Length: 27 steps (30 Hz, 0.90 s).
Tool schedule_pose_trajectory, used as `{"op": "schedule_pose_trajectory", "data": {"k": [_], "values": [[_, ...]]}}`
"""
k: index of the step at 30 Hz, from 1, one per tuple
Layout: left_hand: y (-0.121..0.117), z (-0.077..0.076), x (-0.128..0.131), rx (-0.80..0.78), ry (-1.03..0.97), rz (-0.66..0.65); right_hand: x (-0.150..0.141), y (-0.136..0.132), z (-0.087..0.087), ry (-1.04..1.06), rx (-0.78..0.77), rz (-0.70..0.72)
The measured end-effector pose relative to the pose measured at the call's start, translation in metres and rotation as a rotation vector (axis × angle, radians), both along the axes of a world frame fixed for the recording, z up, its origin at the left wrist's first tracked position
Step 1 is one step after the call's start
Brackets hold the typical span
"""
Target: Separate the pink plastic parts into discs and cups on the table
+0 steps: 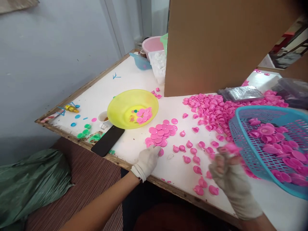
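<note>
My left hand (pixel 147 161), in a white glove, rests on the white table (pixel 130 77) with its fingers on a pink disc at the near edge of a small pile of flat pink discs (pixel 160 131). My gloved right hand (pixel 231 175) is raised and blurred, pinched on several pink caps (pixel 229 149) next to the rim of a blue mesh basket (pixel 245 144) that holds more pink caps. Loose pink caps (pixel 192 154) lie scattered between my hands. A large heap of pink caps (pixel 211 109) lies further back.
A yellow bowl (pixel 120 109) with a few pink discs stands left of the pile, a black phone (pixel 107 140) and a small cup (pixel 103 117) beside it. A tall cardboard box (pixel 216 45) blocks the back. Green and blue caps (pixel 84 130) lie at the left corner.
</note>
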<state>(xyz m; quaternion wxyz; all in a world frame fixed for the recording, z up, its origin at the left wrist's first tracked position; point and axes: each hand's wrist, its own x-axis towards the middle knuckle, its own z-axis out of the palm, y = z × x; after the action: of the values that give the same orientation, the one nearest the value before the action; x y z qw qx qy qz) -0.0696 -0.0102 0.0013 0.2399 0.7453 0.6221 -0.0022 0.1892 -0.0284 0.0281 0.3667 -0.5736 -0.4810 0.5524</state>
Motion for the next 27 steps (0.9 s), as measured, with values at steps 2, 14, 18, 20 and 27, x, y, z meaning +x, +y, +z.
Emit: {"op": "schedule_pose_trajectory", "data": {"k": [2, 14, 18, 20, 27], "values": [[0.005, -0.004, -0.007, 0.015, 0.080, -0.038, 0.010, 0.001, 0.008, 0.045, 0.010, -0.087], [0.010, -0.008, -0.005, 0.079, 0.109, 0.000, -0.070, -0.012, -0.030, -1.050, 0.041, 0.589], [0.000, -0.001, -0.006, 0.111, -0.215, 0.129, -0.055, -0.028, -0.029, -0.821, 0.098, 0.582], [-0.007, 0.002, -0.001, -0.020, -0.480, 0.247, -0.050, -0.026, -0.028, -0.753, 0.104, 0.498], [-0.027, -0.005, 0.018, -0.278, -0.813, 0.410, -0.052, -0.007, -0.041, -0.902, 0.184, 0.377]]}}
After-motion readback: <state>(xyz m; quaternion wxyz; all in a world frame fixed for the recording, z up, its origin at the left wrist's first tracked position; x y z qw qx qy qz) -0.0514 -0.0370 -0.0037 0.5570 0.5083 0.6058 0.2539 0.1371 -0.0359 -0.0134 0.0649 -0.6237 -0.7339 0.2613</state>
